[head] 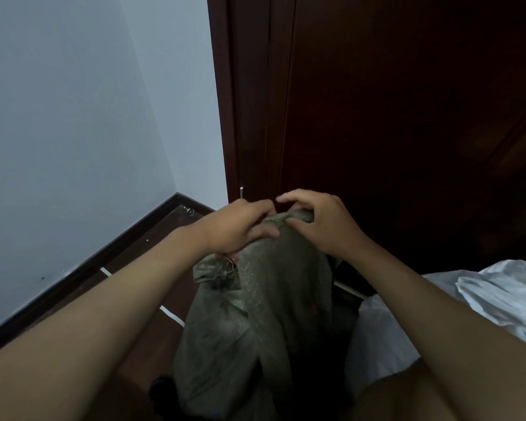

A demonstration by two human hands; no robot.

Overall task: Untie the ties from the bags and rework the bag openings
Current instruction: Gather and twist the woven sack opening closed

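Both hands at the top of a grey-green sack [264, 314], low in a dim corner.

Hidden: fingertips of the left hand [240, 227], tucked over the gathered top; thumb laid across the weave, fingers curled round the bunched cloth. Right hand [319, 221] pinching the same bunch from the other side, forefinger raised and bent. Hard to make out: a frayed tie [227, 268] at a second gathered neck just below the left wrist, thin pale strands with a pinkish bit behind, knot not readable. Sack bottom lost in shadow and cut by the frame edge. Coarse woven cloth, slack and creased, standing upright on dark wood floor [140, 262] before a dark door [392, 117]. Beside it, right, a crinkled glossy white bag [483, 299], partly behind the right forearm. Smooth pale wall [73, 117] left, dark skirting below.
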